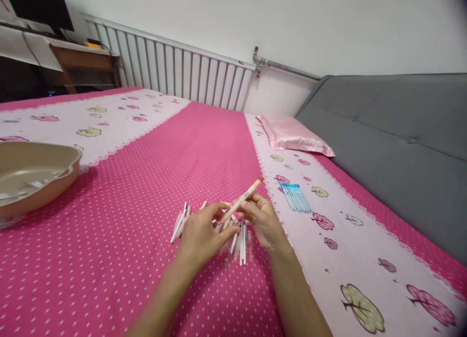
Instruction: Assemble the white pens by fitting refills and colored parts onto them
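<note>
Both hands meet over a loose pile of white and beige pens [182, 219] lying on the pink dotted bedspread [120, 230]. My right hand [265, 222] is closed round a beige pen [245, 197] that slants up and to the right. My left hand [203, 236] is closed too, its fingertips pinching the lower end of that same pen. More pens and clear caps [243, 242] lie under and between the hands, partly hidden.
A bundle of blue pen refills [296, 198] lies to the right on the pale strip. A tan basin [34, 179] sits at the left. A pink pillow [294, 134], grey padded headboard [401, 147] and white radiator [175, 69] are beyond.
</note>
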{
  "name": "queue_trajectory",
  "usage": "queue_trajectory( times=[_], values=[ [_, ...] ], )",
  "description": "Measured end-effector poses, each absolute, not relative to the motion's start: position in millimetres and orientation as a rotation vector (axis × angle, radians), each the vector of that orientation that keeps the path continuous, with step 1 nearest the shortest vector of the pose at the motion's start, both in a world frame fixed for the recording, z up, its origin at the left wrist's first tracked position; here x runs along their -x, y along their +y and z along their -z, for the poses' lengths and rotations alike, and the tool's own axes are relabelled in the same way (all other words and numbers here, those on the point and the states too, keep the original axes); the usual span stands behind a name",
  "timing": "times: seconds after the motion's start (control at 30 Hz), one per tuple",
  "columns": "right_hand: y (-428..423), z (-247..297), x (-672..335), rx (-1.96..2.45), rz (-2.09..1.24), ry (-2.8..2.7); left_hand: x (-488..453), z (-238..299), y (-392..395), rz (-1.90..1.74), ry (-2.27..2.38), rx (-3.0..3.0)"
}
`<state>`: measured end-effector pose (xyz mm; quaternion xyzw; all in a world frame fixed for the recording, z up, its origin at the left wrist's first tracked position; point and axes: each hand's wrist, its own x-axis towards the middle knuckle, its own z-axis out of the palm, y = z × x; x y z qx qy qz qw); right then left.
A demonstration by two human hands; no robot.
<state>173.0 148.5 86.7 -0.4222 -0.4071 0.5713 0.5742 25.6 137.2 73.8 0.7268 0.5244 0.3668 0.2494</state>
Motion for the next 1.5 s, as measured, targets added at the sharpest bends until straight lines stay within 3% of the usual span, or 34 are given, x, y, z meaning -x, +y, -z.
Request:
queue_trajectory(
  times=[0.43, 0.7, 1.03, 1.17, 1.5],
  values=[
    [153, -79, -173, 1.096, -1.054, -0.945, -20, -74, 137, -1.027, 1.546, -2.063],
    [156, -77, -173, 1.074, -1.075, -0.948, -20, -79, 137, -0.923, 1.435, -2.018],
    [153, -83, -170, 0.914, -1.29, -0.902, -13, -73, 144, -1.035, 1.149, -1.368],
    [152, -83, -168, 0.918, -1.271, -0.856, -14, -77, 144, -1.177, 1.196, -1.409],
    [153, -83, -168, 0.901, -1.29, -0.823, -13, -75, 144, -1.15, 1.305, -1.59]
  ],
)
